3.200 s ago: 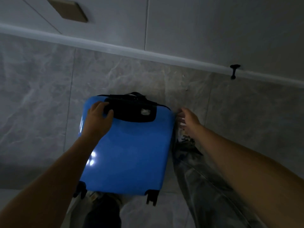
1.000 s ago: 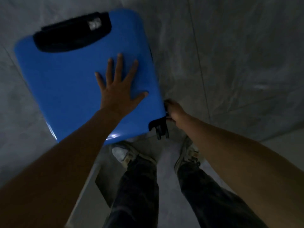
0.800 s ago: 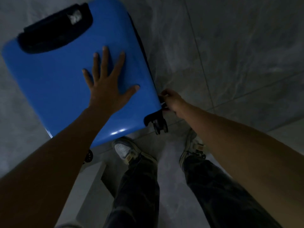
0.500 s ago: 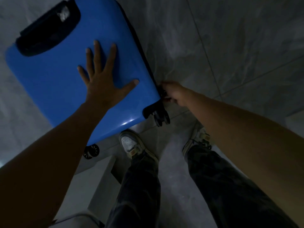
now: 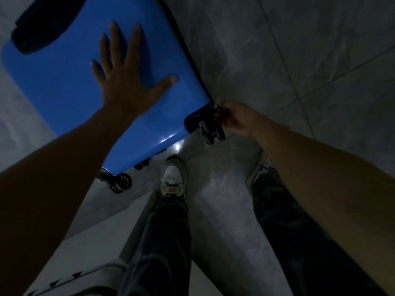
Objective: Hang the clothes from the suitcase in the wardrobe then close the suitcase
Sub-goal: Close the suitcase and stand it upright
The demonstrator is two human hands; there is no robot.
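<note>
The blue hard-shell suitcase (image 5: pixel 64 82) lies flat on the grey tiled floor with its lid down. A black handle patch (image 5: pixel 42 24) sits at its far end. My left hand (image 5: pixel 126 82) rests flat on the lid with the fingers spread. My right hand (image 5: pixel 237 118) is at the near right corner, beside a black wheel (image 5: pixel 211 131). Its fingers pinch a small dark piece on the zip line, which looks like the zip pull (image 5: pixel 218 108). No clothes are in view.
A second wheel (image 5: pixel 119 182) sticks out at the near left corner. My two shoes (image 5: pixel 173 178) (image 5: pixel 260 167) stand just in front of the suitcase. A pale raised ledge (image 5: pixel 85 242) runs along the lower left. Grey tiles extend to the right.
My left hand went from the handle end to lying flat mid-lid. My right hand went down the right edge from the far corner to the near wheel corner and stays there.
</note>
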